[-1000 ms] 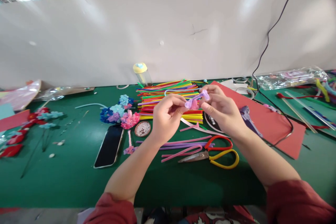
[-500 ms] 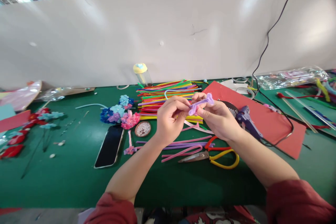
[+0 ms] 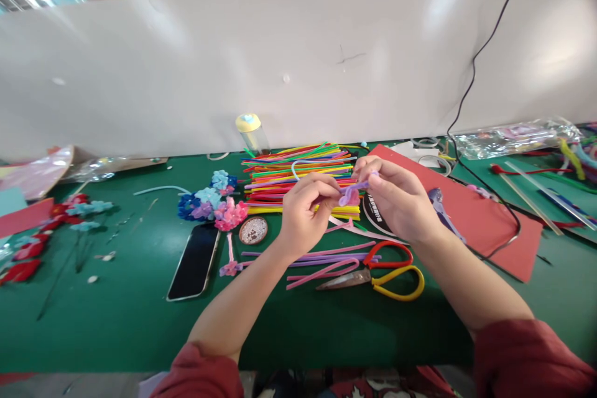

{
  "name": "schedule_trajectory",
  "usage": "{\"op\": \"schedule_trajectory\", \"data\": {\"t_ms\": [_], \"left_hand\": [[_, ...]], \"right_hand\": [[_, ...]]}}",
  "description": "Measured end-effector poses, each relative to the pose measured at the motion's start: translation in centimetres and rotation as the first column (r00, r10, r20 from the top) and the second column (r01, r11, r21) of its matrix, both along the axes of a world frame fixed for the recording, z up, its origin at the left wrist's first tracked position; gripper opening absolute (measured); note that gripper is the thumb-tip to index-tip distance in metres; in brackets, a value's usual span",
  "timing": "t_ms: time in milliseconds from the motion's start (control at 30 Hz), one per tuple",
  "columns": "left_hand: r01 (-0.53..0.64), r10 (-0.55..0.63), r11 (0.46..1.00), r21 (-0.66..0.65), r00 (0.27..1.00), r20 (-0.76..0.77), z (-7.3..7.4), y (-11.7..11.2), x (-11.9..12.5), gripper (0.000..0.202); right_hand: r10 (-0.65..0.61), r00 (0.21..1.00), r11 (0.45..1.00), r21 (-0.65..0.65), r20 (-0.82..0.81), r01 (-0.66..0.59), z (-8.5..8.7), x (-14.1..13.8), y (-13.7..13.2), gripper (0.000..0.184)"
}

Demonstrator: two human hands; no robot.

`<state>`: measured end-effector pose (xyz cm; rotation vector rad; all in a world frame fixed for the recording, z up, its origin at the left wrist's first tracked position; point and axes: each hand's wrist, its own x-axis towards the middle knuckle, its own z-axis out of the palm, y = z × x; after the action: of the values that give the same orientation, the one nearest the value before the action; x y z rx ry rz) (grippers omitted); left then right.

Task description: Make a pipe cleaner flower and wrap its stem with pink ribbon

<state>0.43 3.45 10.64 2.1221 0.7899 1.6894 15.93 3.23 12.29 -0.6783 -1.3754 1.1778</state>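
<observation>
Above the green table (image 3: 354,329), a little beyond the metal scissors with one red and one yellow looped handle (image 3: 367,275), the person's two bare hands work on one small, fuzzy purple piece of bent craft stem (image 3: 349,195). The left hand (image 3: 305,214), beyond the scissors and to their left, has thumb and forefinger pinched together on the near end of that piece, its other fingers curled in. The right hand (image 3: 401,199), beyond the scissors and to their right, holds the opposite end close between thumb and fingertips, so the purple piece stretches across the narrow gap between the hands, a small loop hanging in the middle. Farther beyond the scissors lies a wide pile of straight, many-coloured fuzzy stems (image 3: 265,181). Just left of the scissors are thin, loose pink and purple stems (image 3: 321,259). Well to the left of the scissors lie a black-screened phone (image 3: 193,261), a small round brown-rimmed disc with a speckled pale middle (image 3: 253,231) and a cluster of blue, purple and pink fuzzy flowers (image 3: 205,198). To the scissors' right and beyond, a flat red sheet (image 3: 494,230) reaches behind the right hand.
</observation>
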Motion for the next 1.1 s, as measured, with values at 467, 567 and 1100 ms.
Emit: {"op": "schedule_trajectory", "data": {"t_ms": [467,567,1100], "left_hand": [[0.008,0.052,0.981,-0.196,0.953,0.298,-0.7,1.1,-0.5,0.010],[-0.010,0.056,0.985,-0.174,0.963,0.262,-0.8,0.9,-0.3,0.010],[-0.175,0.193,0.970,0.168,0.976,-0.097,-0.2,0.1,-0.1,0.019]], "right_hand": [[-0.358,0.925,0.928,0.159,0.129,0.338,0.6,1.5,0.1,0.010],[-0.349,0.897,0.935,0.161,0.270,0.316,0.9,1.3,-0.3,0.008],[0.187,0.979,0.946,-0.283,0.081,-0.158,0.1,0.4,-0.4,0.021]]}}
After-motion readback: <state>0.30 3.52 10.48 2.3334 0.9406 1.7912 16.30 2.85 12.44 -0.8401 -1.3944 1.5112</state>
